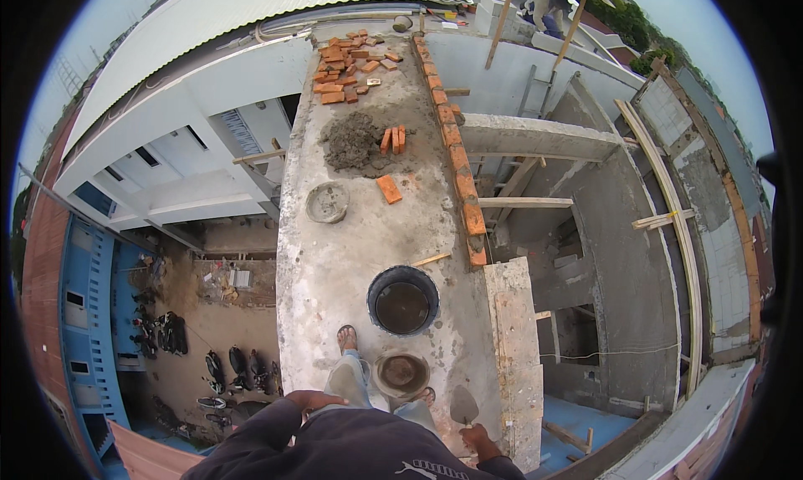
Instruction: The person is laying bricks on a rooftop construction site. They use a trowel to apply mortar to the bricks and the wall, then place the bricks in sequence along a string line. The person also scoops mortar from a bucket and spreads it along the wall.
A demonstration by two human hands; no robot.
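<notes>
My right hand [475,436] grips a metal trowel [464,405], low beside my right leg. My left hand [314,400] lies at my left thigh, fingers extended, holding nothing visible. Between my sandalled feet sits a shallow round basin [402,371] with brown, wet-looking residue. Just beyond it stands a black bucket [401,302] with murky liquid. Farther along the concrete ledge [322,262] are a thin wooden stick [432,258], a grey pan [327,201], a loose brick [389,189], three bricks on edge [393,140] and a mortar heap [351,141].
A brick course [460,171] runs along the ledge's right edge, with loose bricks [335,58] piled farther ahead. Both sides drop: left to a yard [226,329] with parked motorbikes, right into rooms with beams [535,137] and planks [669,196]. A person [548,16] crouches at top right.
</notes>
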